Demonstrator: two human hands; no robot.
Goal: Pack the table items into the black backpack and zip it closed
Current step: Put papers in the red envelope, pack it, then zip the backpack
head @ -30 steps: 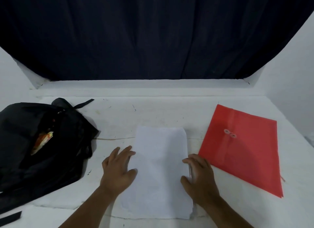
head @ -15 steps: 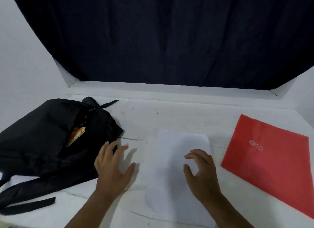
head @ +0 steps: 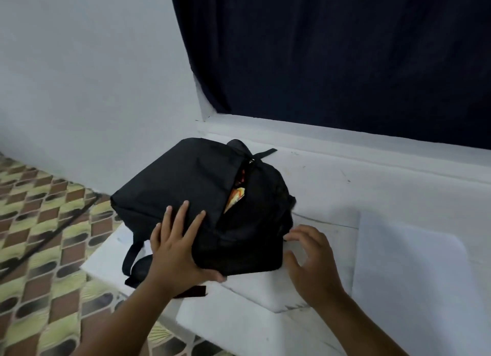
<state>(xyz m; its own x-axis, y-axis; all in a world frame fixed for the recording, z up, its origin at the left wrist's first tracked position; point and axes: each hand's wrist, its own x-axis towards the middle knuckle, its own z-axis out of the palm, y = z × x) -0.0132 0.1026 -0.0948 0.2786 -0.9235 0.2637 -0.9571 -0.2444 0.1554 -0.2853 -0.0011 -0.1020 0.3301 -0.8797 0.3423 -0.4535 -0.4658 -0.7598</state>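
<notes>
The black backpack (head: pixel 186 185) lies on the white table's left end, its zip partly open with an orange and yellow item (head: pixel 235 196) showing in the gap. My left hand (head: pixel 178 246) rests on the backpack's near edge, fingers spread straight on top and thumb under the rim. My right hand (head: pixel 310 262) hovers just right of the backpack's near corner, fingers loosely curved and holding nothing. A stack of white paper (head: pixel 409 273) lies flat on the table at the right.
The white table (head: pixel 332 196) ends at a corner near my left arm; patterned floor (head: pixel 39 236) lies beyond it on the left. A dark curtain (head: pixel 345 58) hangs behind, above a white ledge. Backpack straps (head: pixel 132 257) hang over the table edge.
The view has swung left, so the red folder is out of sight. Both hands left the white paper and moved to the backpack; my left hand now rests on it.
</notes>
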